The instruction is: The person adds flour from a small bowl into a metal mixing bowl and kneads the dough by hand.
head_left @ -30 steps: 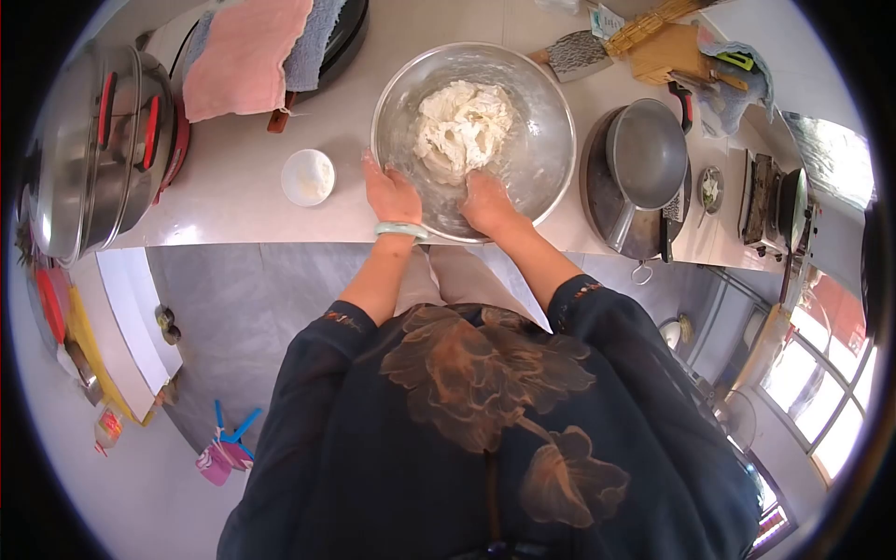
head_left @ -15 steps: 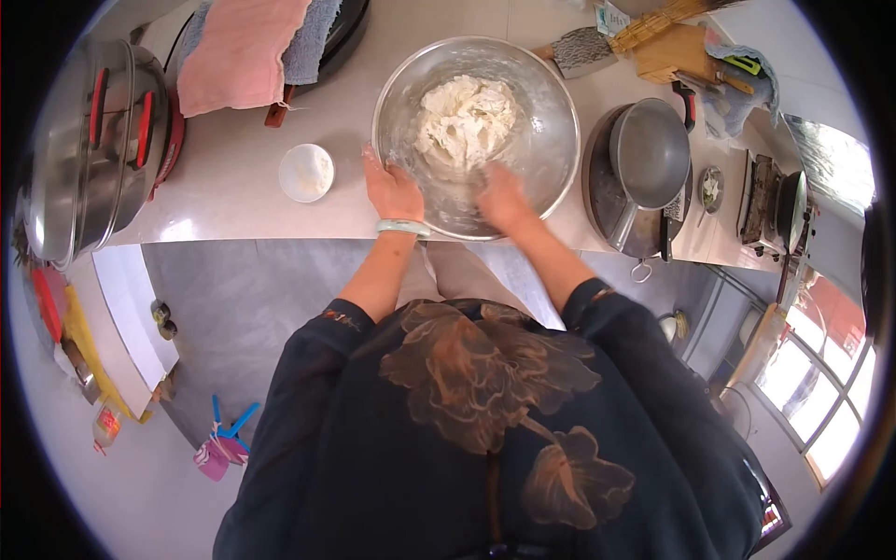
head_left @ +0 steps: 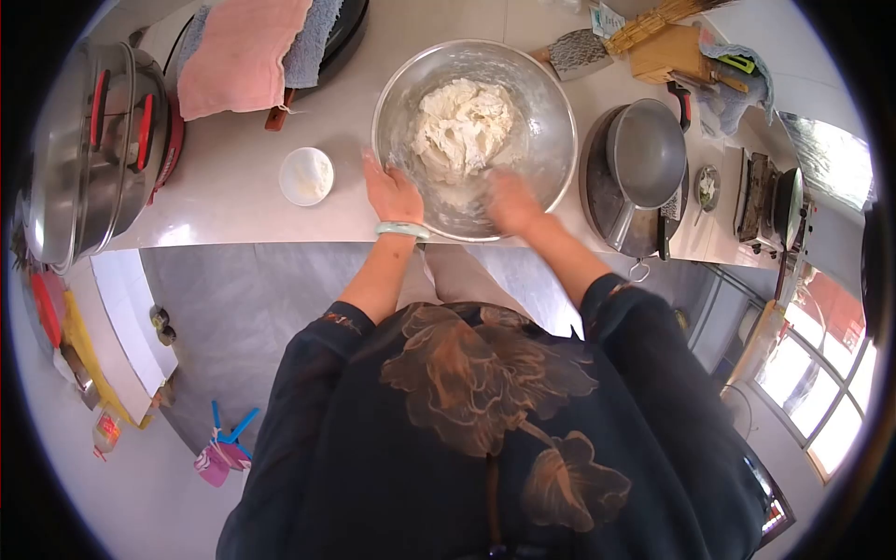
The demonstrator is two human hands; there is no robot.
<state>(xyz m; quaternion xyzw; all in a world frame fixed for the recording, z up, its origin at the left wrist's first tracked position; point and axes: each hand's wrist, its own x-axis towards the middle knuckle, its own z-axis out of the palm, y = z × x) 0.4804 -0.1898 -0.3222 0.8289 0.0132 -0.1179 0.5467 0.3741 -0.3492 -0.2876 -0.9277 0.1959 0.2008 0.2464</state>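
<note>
A large metal mixing bowl stands near the counter's front edge, with a rough, pale lump of dough inside. My left hand, a jade-coloured bangle at its wrist, grips the bowl's left rim, thumb on the inside. Down in the lower right of the bowl is my right hand, just below the dough. Motion smears its fingers, so I cannot make out their shape or whether they hold anything. Floury residue coats the bowl's inner wall. Left of the bowl sits a small white bowl with some powder in it.
To the right, a frying pan rests on a dark round pan. Behind it lie a cleaver and a straw brush. A steamer pot stands far left, a gas stove far right. A pink cloth hangs at the back left.
My right hand has shifted slightly to the right inside the bowl, and the dough lump sits a little further left. My left hand keeps its grip on the rim.
</note>
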